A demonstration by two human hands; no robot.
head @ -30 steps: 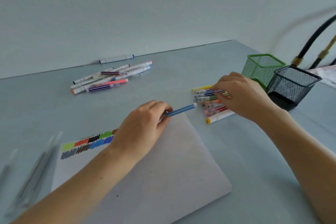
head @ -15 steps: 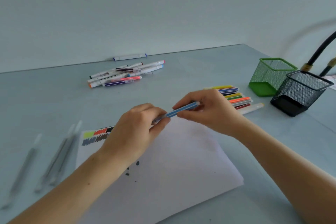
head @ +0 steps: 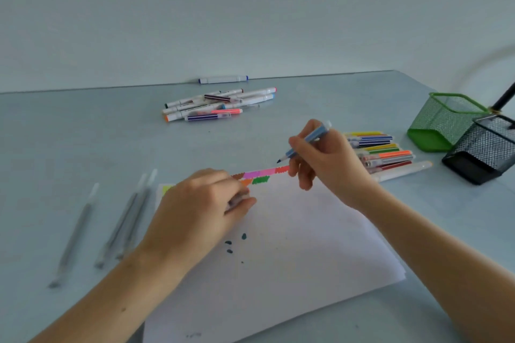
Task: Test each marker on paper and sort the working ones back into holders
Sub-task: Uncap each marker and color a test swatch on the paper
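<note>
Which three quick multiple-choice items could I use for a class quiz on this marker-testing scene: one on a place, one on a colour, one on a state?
1. Where do the two mesh holders stand?
A. at the table's right edge
B. on the paper
C. beside the far marker pile

2. What colour is the marker in the right hand?
A. orange
B. blue
C. green

3. How is that marker's tip?
A. capped
B. pressed on the paper
C. bare, held above the paper

Key:
1 A: the green holder and black holder stand at the right.
2 B: the right hand grips a blue marker.
3 C: its dark tip shows uncapped above the paper.
</note>
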